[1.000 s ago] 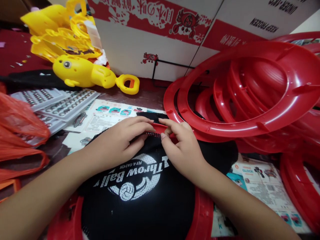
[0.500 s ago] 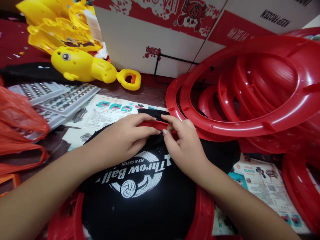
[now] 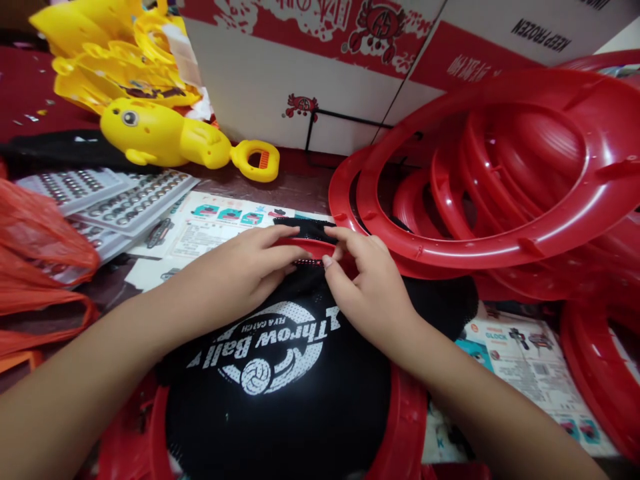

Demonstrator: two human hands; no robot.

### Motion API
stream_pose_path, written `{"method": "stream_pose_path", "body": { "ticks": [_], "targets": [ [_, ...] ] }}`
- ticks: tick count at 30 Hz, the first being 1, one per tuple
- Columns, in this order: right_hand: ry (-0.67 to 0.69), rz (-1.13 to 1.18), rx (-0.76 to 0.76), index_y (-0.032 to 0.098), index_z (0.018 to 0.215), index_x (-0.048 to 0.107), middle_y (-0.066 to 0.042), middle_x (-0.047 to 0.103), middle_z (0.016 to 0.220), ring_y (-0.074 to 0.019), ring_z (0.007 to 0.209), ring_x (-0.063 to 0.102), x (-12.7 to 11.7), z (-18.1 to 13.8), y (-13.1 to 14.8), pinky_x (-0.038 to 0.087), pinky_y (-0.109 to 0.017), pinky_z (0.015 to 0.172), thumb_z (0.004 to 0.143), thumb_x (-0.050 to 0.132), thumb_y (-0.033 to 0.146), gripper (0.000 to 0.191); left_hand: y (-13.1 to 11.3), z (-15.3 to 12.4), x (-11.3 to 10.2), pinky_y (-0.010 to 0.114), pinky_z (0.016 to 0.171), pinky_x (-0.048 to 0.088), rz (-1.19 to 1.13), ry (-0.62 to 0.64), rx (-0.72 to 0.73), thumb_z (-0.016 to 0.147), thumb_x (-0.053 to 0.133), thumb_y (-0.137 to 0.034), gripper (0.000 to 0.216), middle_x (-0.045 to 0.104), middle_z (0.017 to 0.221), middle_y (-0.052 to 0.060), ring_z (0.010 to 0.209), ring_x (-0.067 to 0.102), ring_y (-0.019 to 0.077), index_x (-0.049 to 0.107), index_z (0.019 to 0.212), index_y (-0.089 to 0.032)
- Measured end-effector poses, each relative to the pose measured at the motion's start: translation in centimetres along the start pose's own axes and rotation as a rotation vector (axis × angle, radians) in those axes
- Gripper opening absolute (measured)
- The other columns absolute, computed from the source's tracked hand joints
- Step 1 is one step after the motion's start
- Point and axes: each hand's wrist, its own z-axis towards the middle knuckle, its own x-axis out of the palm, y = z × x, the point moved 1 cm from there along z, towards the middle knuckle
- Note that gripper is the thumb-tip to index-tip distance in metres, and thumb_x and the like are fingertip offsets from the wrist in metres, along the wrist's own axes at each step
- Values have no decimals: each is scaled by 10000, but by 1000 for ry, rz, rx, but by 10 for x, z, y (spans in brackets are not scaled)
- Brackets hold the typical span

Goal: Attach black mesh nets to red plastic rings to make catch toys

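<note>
Centre frame: left hand (image 3: 240,273) and right hand (image 3: 367,293) meet fingertip to fingertip, both pinching the black net (image 3: 280,373) over the far edge of the red ring (image 3: 407,427), the rest spreading toward the viewer.

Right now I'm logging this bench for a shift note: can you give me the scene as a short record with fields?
left hand: presses black mesh net edge onto red ring
right hand: pinches the same edge at the far rim
net print: Throw Ball, ball logo
right side: stack of red rings
left side: yellow toy, button-cell trays, orange bag
behind: cardboard box
</note>
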Motion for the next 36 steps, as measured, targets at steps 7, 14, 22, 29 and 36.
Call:
{"method": "stream_pose_path", "body": {
  "ticks": [7,14,22,29,36],
  "targets": [
    [243,-464,-154,130,714,653,-69,600,710,-224,698,536,-16,-13,26,402,-352,656,883,622,295,238,19,-6,-12,484,937,466,80,11,-273,905,437,-376,432,597,1212,153,1102,570,317,465,1269,-144],
    [350,-674,-152,151,693,629,-63,584,704,-238,699,539,1,-19,23,342,-336,581,863,654,251,199,25,-12,-17,482,977,452,122,39,-314,873,444,-415,488,570,1266,151,1147,547,318,467,1281,-149],
    [166,-305,-86,156,759,537,-28,584,746,-153,663,491,-4,-11,15,341,-290,607,882,549,175,125,36,-7,-15,496,1009,420,131,38,-321,877,425,-424,442,575,1244,143,1143,546,316,509,1215,-153],
    [59,244,62,180,943,472,-14,570,917,-133,835,544,-1,-3,3,431,-259,743,821,506,74,165,35,-3,-9,489,1009,413,187,39,-289,910,369,-374,417,566,1224,160,1154,535,321,493,1229,-135],
    [146,305,21,170,1025,559,-34,631,996,-153,915,597,3,0,-2,477,-301,825,862,621,177,175,29,3,-5,487,913,466,241,38,-303,930,335,-315,417,584,1160,182,1061,568,333,514,1250,-116]
  ]
}}
